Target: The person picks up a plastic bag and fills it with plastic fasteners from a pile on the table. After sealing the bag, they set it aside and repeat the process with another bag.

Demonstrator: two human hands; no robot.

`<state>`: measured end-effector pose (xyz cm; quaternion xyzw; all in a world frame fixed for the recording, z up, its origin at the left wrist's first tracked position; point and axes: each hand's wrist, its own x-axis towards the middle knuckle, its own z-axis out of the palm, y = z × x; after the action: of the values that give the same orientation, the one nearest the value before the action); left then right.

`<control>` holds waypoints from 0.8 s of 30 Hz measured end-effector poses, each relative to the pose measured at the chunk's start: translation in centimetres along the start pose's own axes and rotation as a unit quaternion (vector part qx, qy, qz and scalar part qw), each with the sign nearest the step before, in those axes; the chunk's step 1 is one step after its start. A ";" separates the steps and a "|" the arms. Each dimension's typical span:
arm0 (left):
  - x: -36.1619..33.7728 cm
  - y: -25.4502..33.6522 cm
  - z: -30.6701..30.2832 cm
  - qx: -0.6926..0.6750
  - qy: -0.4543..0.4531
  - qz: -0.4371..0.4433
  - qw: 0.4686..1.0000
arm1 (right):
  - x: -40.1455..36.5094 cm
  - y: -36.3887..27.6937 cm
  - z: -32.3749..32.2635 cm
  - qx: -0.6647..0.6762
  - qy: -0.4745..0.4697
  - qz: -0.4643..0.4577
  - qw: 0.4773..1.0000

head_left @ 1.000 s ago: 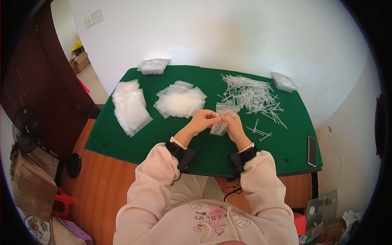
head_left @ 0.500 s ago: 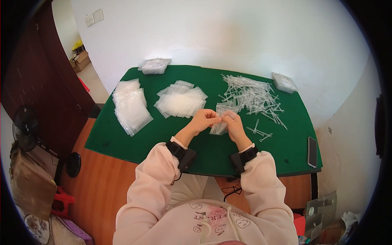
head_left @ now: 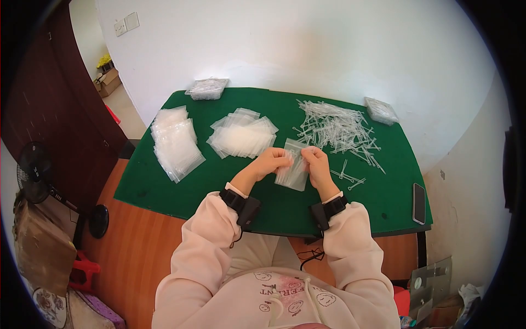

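A clear zip-lock bag point(head_left: 291, 174) with thin clear sticks inside is held between my two hands above the green table. My left hand point(head_left: 272, 163) pinches its left edge with thumb and fingers. On the opposite side, my right hand point(head_left: 316, 163) grips the upper right edge. Just beyond my right hand spreads a heap of clear plastic sticks with looped ends point(head_left: 337, 129). A few loose sticks point(head_left: 348, 176) lie apart, to the right of that hand. Past my left hand is a fanned pile of flat clear bags point(head_left: 242, 134).
Another stack of clear bags point(head_left: 176, 145) lies at the table's left. Packed clear bundles sit at the back left point(head_left: 208, 88) and back right point(head_left: 382, 111). A phone point(head_left: 419, 203) rests near the right edge of the green tabletop point(head_left: 159, 194). A white wall stands behind.
My hands have moved slightly apart, from together at the bag's top to its two sides. The bag now shows more fully between them, its top uncovered.
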<state>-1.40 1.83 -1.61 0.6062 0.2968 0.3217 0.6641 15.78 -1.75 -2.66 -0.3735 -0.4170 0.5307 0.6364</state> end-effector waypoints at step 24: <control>0.2 -0.3 0.2 0.137 0.035 0.003 0.990 | -0.3 0.4 0.0 -0.206 -0.098 0.043 0.973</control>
<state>-1.11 1.84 -1.93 0.6805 0.3595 0.3011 0.5630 15.66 -1.97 -3.05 -0.4602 -0.5609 0.4944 0.4788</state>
